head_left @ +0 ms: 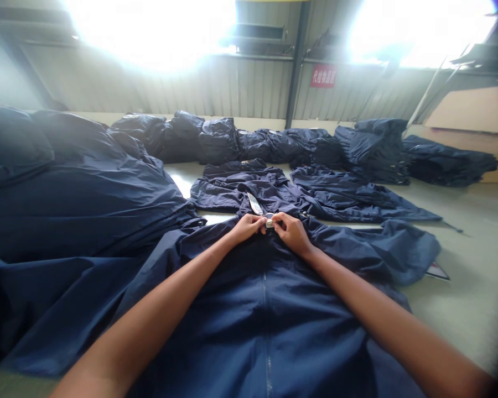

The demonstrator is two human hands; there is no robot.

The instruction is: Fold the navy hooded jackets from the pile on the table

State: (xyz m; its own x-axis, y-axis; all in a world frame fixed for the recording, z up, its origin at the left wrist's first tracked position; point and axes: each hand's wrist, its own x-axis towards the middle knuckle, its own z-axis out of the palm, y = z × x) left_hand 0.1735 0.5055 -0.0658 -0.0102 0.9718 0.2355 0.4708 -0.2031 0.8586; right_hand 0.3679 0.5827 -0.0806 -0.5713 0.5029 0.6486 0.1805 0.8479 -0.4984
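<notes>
A navy blue jacket (pixel 232 309) lies spread in front of me, a seam or zip line running down its middle. At its top edge, which looks like the collar, a small white label (pixel 269 223) shows between my two hands. My left hand (pixel 250 226) is closed in a pinch at the label's left side. From the other side, my right hand (pixel 292 232) pinches it between thumb and fingers. A white hang tag (pixel 254 204) sticks up just beyond my fingers. The fingertips partly hide the label, and its print is too small to read.
To the left rises a large heap of navy garments (pixel 78 182). More navy garments (pixel 240 185) lie flat just beyond the jacket. Folded piles (pixel 219 138) line the back of the pale table (pixel 477 232). Cardboard (pixel 473 110) stands at the far right.
</notes>
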